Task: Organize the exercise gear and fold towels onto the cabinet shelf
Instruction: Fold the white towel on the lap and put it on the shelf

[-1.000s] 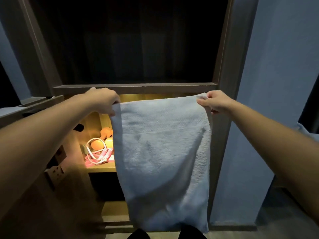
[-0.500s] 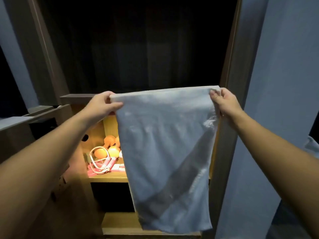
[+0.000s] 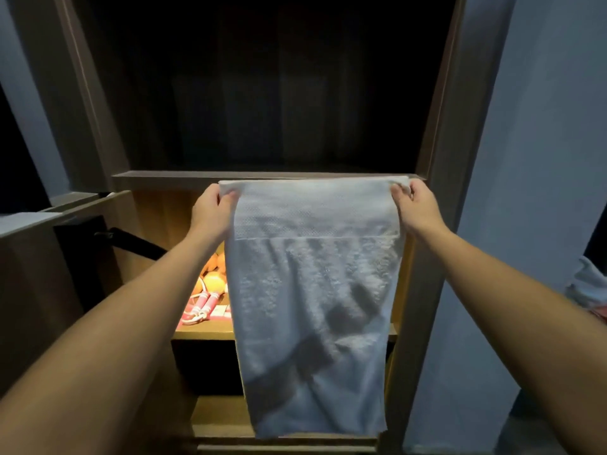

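towel (image 3: 312, 290), pale and doubled over, hangs flat in front of the cabinet, its top fold level with the front edge of the dark upper shelf (image 3: 157, 179); whether they touch, i cannot tell. left hand (image 3: 212, 211) pinches the top left corner, right hand (image 3: 417, 208) the top right. its lower hem hangs free. above the shelf edge the compartment is dark and open. left of the towel's side edge, a pink jump rope (image 3: 203, 303) and orange dumbbells (image 3: 213, 280) lie on the lit lower shelf (image 3: 203, 332).
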A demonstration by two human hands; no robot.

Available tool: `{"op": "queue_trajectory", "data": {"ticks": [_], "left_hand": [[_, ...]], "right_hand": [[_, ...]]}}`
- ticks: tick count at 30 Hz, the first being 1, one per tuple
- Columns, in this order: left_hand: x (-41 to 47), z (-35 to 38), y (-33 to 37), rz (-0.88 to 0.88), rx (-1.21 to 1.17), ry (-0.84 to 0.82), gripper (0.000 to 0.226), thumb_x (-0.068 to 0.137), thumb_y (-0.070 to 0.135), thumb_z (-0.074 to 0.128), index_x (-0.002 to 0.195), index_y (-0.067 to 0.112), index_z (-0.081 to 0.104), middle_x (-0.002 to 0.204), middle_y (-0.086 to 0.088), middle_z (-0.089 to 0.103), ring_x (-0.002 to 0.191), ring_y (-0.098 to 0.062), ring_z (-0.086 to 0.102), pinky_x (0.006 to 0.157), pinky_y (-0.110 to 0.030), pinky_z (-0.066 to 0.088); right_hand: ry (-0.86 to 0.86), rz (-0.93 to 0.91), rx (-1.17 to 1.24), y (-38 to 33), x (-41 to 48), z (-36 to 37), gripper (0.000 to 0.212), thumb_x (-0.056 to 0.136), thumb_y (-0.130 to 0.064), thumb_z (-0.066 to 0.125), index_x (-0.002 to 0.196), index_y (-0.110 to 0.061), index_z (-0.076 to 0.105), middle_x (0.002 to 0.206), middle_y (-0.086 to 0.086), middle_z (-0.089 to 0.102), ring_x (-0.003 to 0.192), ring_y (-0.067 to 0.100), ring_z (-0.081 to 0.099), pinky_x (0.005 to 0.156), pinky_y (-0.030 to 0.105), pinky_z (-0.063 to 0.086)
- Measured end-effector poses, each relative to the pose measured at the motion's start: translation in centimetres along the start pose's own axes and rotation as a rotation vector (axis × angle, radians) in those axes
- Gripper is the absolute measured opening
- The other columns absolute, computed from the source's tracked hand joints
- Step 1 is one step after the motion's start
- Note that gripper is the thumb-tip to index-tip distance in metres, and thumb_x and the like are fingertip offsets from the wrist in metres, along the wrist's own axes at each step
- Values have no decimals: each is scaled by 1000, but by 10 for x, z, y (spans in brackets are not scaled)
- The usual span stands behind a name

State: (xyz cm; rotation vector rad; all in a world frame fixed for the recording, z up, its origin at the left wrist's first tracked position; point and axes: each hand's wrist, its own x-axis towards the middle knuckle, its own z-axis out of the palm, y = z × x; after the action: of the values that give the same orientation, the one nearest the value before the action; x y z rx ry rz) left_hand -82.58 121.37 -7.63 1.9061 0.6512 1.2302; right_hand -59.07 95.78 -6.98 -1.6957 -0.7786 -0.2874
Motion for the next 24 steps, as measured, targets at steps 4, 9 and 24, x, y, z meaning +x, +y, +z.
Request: {"op": "queue_trajectory", "data": {"ticks": [4,9,24], "left_hand": [[-6,2,0,-55,-9,-18,21,103,33,42,115,22,54,105,6,59,93,-9,57,69,-24,44],[1,2,7,-31,-37,-16,20,103,30,44,116,20,55,110,2,61,100,-15,59,79,-30,50],[-144,-34,-9,25,-249,-34,13,99,25,53,93,35,60,83,25,67,78,6,63,61,-13,52]], "right_hand": [[-25,-19,-24,-3,-8,-1,27,100,-34,49,77,-22,43,73,-7,46,62,-2,42,51,13,34],[0,-17,22,-7,-2,0,29,101,-33,48,75,-23,39,69,-7,40,52,-5,38,46,10,31],[12,90,256,16,-145,-48,11,91,-38,62,89,-27,62,90,-7,66,83,9,62,63,19,53]]}}
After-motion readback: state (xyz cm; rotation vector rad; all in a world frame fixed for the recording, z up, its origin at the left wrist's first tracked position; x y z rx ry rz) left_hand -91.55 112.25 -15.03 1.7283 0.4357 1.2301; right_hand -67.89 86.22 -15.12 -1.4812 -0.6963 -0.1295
